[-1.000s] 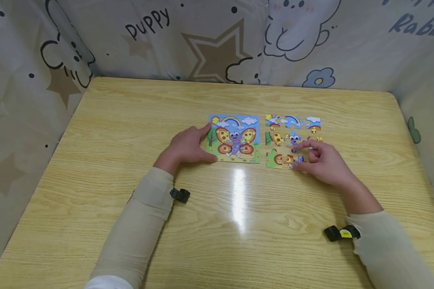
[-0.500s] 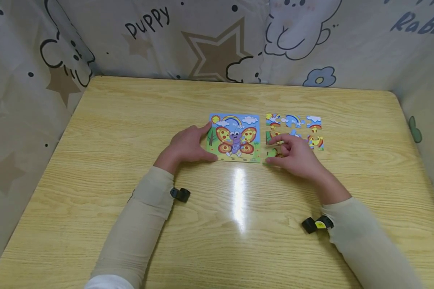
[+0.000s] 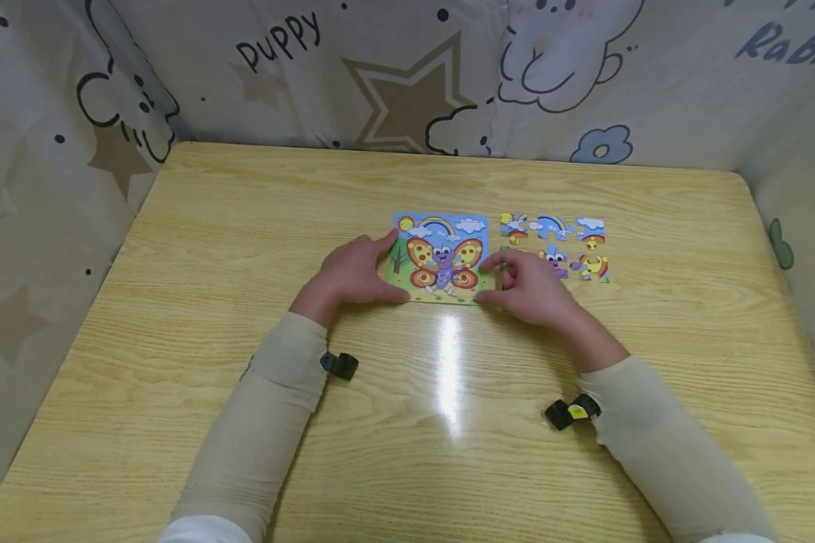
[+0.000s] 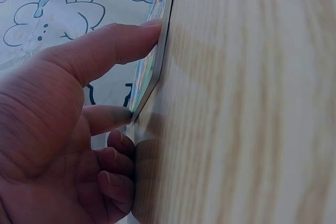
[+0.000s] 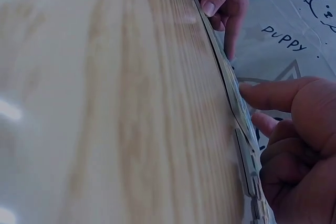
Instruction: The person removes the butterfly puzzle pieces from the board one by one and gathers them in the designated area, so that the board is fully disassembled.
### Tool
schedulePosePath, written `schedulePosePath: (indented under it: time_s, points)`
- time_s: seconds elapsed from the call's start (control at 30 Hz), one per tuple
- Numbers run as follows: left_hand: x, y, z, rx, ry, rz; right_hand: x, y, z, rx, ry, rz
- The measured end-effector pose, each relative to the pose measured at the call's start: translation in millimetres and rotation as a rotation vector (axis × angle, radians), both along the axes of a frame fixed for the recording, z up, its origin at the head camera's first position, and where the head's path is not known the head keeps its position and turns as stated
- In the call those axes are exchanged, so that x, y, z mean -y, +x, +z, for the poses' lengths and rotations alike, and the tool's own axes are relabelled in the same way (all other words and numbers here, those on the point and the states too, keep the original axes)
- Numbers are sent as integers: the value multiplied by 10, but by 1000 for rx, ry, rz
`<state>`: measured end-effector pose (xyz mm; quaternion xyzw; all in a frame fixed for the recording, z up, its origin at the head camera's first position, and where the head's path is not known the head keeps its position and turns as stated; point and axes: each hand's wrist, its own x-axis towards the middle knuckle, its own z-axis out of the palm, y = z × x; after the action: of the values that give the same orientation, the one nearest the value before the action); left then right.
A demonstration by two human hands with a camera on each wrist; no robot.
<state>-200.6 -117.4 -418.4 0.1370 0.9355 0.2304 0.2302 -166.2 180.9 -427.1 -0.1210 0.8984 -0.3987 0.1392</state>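
A square butterfly puzzle board (image 3: 441, 226) lies flat on the wooden table. On its left side my left hand (image 3: 353, 271) holds it, the index finger at the upper part of the edge and the thumb at the near corner. In the left wrist view, the other fingers (image 4: 118, 182) curl beside the table. My right hand (image 3: 536, 290) holds the board's right side with index finger and thumb near the near corner. Cut puzzle pieces (image 3: 552, 226) lie in rows right of the board; the right hand hides the nearest row and part of the middle one.
Around the board stretches a light wooden table (image 3: 244, 196) with a bright light reflection in front. Printed cloth walls (image 3: 394, 75) rise at its back and sides. A small black camera sits on each wrist.
My right hand has moved left from over the loose puzzle pieces to the board's right edge, uncovering the right-hand middle pieces. The left hand and the board have stayed in place.
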Motion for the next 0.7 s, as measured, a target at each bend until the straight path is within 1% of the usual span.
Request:
schedulePosePath:
  time_s: [0.17, 0.37, 0.7]
  points:
    - [-8, -2, -2, 1, 1, -1, 56, -22, 15, -2, 41, -20]
    - [-14, -2, 2, 0, 2, -2, 80, -55, 6, 7, 47, -40]
    - [-12, 12, 21, 2, 8, 5, 113, -96, 9, 37, 50, -29]
